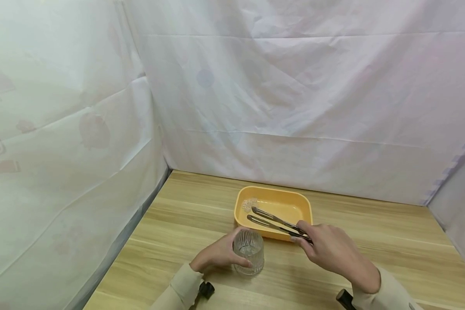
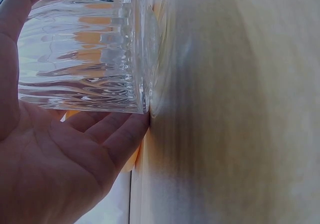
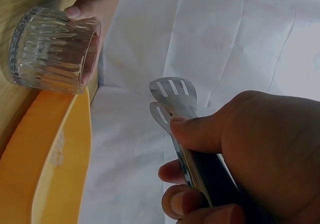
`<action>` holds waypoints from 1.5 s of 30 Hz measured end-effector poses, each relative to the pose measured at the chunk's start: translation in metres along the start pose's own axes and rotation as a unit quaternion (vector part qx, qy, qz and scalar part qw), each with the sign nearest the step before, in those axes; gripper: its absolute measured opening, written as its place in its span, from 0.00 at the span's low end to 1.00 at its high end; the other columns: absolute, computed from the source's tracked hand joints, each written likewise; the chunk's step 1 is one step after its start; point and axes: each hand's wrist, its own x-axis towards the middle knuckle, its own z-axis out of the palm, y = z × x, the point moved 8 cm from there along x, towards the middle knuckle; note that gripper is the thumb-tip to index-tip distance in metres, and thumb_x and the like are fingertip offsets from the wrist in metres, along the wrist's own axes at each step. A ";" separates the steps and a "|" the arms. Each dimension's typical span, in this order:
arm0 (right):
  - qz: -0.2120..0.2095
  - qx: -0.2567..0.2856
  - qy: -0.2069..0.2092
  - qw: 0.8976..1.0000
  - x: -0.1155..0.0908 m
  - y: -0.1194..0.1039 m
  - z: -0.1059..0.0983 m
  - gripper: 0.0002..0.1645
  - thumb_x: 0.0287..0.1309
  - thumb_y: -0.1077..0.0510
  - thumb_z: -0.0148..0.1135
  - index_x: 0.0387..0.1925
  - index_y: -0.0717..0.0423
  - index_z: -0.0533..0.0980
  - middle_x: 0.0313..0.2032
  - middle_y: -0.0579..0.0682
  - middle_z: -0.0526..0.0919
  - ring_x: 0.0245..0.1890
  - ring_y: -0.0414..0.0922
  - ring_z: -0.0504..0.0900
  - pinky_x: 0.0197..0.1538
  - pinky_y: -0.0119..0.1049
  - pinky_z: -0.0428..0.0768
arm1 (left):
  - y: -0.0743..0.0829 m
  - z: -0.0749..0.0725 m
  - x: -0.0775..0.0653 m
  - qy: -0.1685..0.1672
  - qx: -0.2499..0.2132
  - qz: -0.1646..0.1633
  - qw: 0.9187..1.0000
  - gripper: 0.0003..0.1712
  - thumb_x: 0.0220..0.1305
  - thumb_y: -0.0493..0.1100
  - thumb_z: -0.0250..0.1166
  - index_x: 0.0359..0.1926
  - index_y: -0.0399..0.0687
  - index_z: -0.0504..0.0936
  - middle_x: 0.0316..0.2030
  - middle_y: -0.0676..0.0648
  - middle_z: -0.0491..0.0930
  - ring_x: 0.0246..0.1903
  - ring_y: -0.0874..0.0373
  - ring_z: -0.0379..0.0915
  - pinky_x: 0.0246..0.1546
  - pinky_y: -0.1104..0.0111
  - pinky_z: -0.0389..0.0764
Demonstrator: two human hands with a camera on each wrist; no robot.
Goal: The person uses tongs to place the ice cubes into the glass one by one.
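Observation:
A ribbed clear drinking glass (image 1: 252, 254) stands upright on the wooden table. My left hand (image 1: 223, 251) holds it from the left, thumb in front and fingers behind; the left wrist view shows the fingers (image 2: 122, 131) low against its side near the table. My right hand (image 1: 329, 247) grips metal tongs (image 1: 275, 223) with slotted ends, which reach leftward over a yellow tray (image 1: 306, 206). The tongs' ends are slightly apart with nothing visible between them. Small clear pieces (image 1: 249, 203) lie in the tray's left end; their exact kind is hard to tell.
The tray stands just behind the glass, near the table's (image 1: 193, 193) back edge. White cloth sheets (image 1: 286, 94) hang behind the table and along its left and right sides. A dark wrist-camera part (image 1: 206, 289) sits under the left sleeve.

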 end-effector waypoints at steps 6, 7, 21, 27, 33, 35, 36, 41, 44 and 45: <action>0.012 -0.004 0.004 1.000 0.004 0.007 0.000 0.14 0.62 0.46 0.66 0.28 0.39 0.68 0.13 0.32 0.62 0.12 0.30 0.58 0.17 0.28 0.57 | 0.001 0.000 0.000 -0.003 -0.007 0.003 1.000 0.52 0.43 0.50 0.82 0.67 0.67 0.62 0.57 0.55 0.73 0.56 0.57 0.71 0.58 0.58 0.72; 0.013 -0.004 0.006 1.000 0.004 0.009 -0.001 0.15 0.62 0.46 0.66 0.28 0.39 0.68 0.13 0.33 0.61 0.13 0.31 0.57 0.17 0.28 0.57 | 0.001 0.000 0.000 -0.004 -0.006 0.003 1.000 0.52 0.43 0.51 0.82 0.67 0.67 0.62 0.57 0.55 0.73 0.56 0.57 0.71 0.58 0.58 0.72; 0.013 -0.022 -0.028 0.999 0.014 0.037 0.015 0.16 0.61 0.46 0.67 0.27 0.44 0.68 0.14 0.37 0.63 0.13 0.33 0.58 0.18 0.29 0.56 | -0.001 0.001 0.000 -0.002 -0.014 -0.002 1.000 0.50 0.43 0.49 0.82 0.65 0.69 0.63 0.56 0.57 0.73 0.56 0.58 0.71 0.59 0.58 0.71; 0.047 -0.025 -0.103 0.993 0.020 0.052 0.030 0.15 0.60 0.46 0.67 0.28 0.45 0.70 0.17 0.39 0.68 0.16 0.38 0.64 0.21 0.34 0.62 | -0.001 0.001 0.001 -0.002 -0.007 0.001 1.000 0.51 0.44 0.50 0.82 0.66 0.69 0.62 0.57 0.56 0.73 0.57 0.58 0.70 0.59 0.58 0.71; 0.071 -0.029 -0.143 0.987 0.030 0.059 0.044 0.15 0.61 0.44 0.66 0.34 0.50 0.74 0.21 0.42 0.73 0.19 0.40 0.69 0.23 0.37 0.67 | 0.001 0.001 0.000 -0.005 -0.007 0.001 1.000 0.51 0.43 0.50 0.82 0.66 0.68 0.62 0.57 0.56 0.73 0.57 0.58 0.70 0.59 0.58 0.71; 0.077 -0.030 -0.145 0.986 0.035 0.061 0.048 0.17 0.61 0.44 0.65 0.38 0.52 0.76 0.22 0.43 0.74 0.19 0.40 0.70 0.23 0.38 0.68 | 0.001 0.001 0.001 -0.005 -0.007 -0.001 1.000 0.51 0.44 0.50 0.82 0.66 0.68 0.62 0.57 0.56 0.72 0.57 0.58 0.70 0.60 0.58 0.71; 0.078 -0.031 -0.144 0.986 0.037 0.062 0.049 0.18 0.62 0.43 0.65 0.40 0.53 0.77 0.23 0.43 0.76 0.20 0.40 0.71 0.23 0.38 0.69 | 0.000 0.001 0.001 -0.006 -0.007 -0.002 1.000 0.51 0.44 0.50 0.82 0.66 0.69 0.62 0.57 0.57 0.72 0.57 0.58 0.70 0.60 0.58 0.70; 0.081 -0.035 -0.142 0.986 0.050 0.064 0.060 0.24 0.61 0.43 0.66 0.49 0.58 0.78 0.29 0.46 0.82 0.23 0.40 0.76 0.25 0.38 0.73 | 0.000 0.000 0.001 -0.004 -0.003 -0.003 1.000 0.51 0.44 0.50 0.82 0.66 0.70 0.62 0.57 0.57 0.72 0.58 0.58 0.70 0.60 0.57 0.70; 0.083 -0.033 -0.143 0.986 0.057 0.064 0.066 0.26 0.61 0.43 0.66 0.50 0.59 0.79 0.33 0.48 0.84 0.24 0.41 0.77 0.25 0.38 0.74 | 0.000 0.001 0.001 -0.006 -0.003 -0.002 1.000 0.50 0.44 0.51 0.81 0.66 0.70 0.62 0.57 0.57 0.72 0.58 0.58 0.69 0.60 0.57 0.69; 0.086 -0.031 -0.145 0.985 0.060 0.065 0.068 0.25 0.61 0.43 0.66 0.49 0.58 0.79 0.32 0.48 0.83 0.24 0.41 0.77 0.25 0.38 0.73 | 0.000 0.001 0.001 -0.006 -0.003 -0.001 1.000 0.50 0.44 0.51 0.81 0.66 0.70 0.62 0.57 0.57 0.72 0.58 0.58 0.69 0.60 0.57 0.69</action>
